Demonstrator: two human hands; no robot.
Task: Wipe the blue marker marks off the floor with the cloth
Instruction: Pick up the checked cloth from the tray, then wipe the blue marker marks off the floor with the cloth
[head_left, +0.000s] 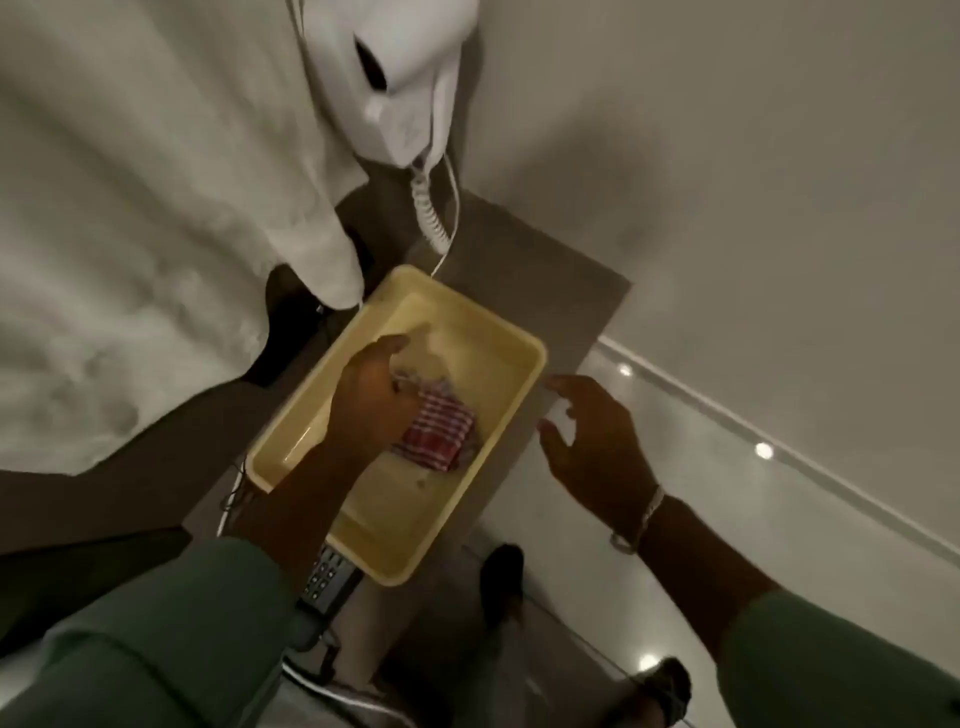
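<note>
Nearest the camera, two green sleeves frame the view. Between them, at the near end of the grey table (524, 270), a keypad device (324, 574) lies partly under the near corner of the yellow plastic tray (291, 441), which juts past the table edge there. A dark shoe (501, 577) stands on the glossy floor (691, 499) below.

The left hand (371, 400) reaches down into the tray and rests on the red-and-white checked cloth (441, 431), fingers curled over its left part. Whether the grip has closed on the fabric cannot be told: the hand hides the contact. The cloth lies folded inside the tray, toward its middle; its sheen suggests it may be damp, though this is not certain.

The right hand (592, 436), a bracelet (636, 519) at its wrist, hovers just beside the tray's right rim with fingers spread, holding nothing.

Farther off, a white wall-mounted hair dryer (395, 78) hangs with its coiled cord (431, 213) trailing to the tray's far corner. A white fabric (156, 208) fills the left.

No blue marker marks show on the visible floor. The task appears to be at the cloth-pickup step.

Hazards from here:
- Lifting a wet cloth may drip onto the keypad device or the floor, leaving a slip risk.
- A sideways pull may shift the overhanging tray off the table; the free right hand is placed to steady it.
- The cord may snag the tray.
</note>
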